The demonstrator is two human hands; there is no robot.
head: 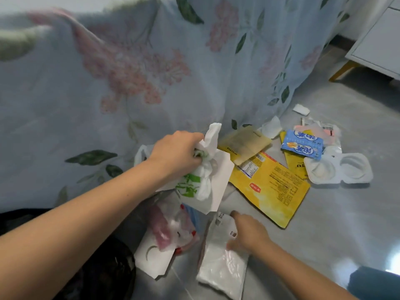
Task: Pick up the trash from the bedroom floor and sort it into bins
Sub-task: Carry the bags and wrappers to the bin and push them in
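Left hand: the left hand is clenching a bundle of white tissue together with a thin white plastic bag printed in green; the green marks are too blurred to read.
Right hand: the right hand is pressing down on a clear plastic pouch near the bottom of the scene, fingers curling over its upper edge; whether it is gripping the pouch, I cannot tell. A small barcode label is showing on the pouch.
Yellow packet: a flat, glossy yellow packet is lying on the grey floor right of the left hand, carrying dense small print, a barcode and a red tag, none legible.
Tan sachet: a tan sachet is overlapping the yellow packet's far end, with upside-down dark letters at its edge.
Blue wrapper: a crinkled blue wrapper with white Chinese characters is lying farther right.
Plastic tray: a white moulded tray with two round cups is sitting just beside the blue wrapper.
Near pile: a white card and crumpled clear film with pink and red print are lying left of the pouch.
Backdrop: a floral bedsheet is hanging down to the floor behind the litter.
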